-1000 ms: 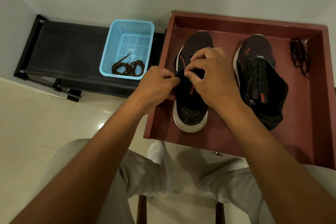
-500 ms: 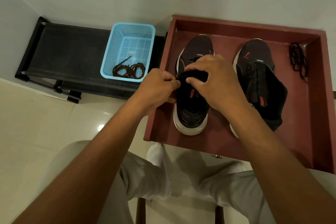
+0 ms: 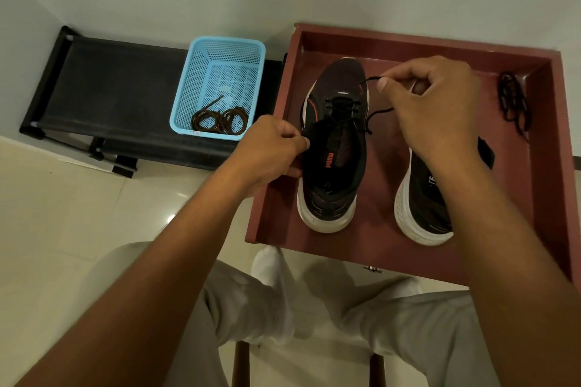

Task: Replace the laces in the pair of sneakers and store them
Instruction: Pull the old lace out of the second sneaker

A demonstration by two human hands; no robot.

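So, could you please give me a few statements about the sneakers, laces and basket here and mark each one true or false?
1. The right hand pinches a black lace above the left sneaker. True.
2. The blue basket is empty. False: a coiled brown lace lies in it.
3. Both sneakers sit in the red tray. True.
4. The left hand is lifting the basket. False: it holds the left sneaker's side.
5. A bundle of black lace lies in the tray's right corner. True.
6. The basket stands inside the tray. False: it stands on the black bench.
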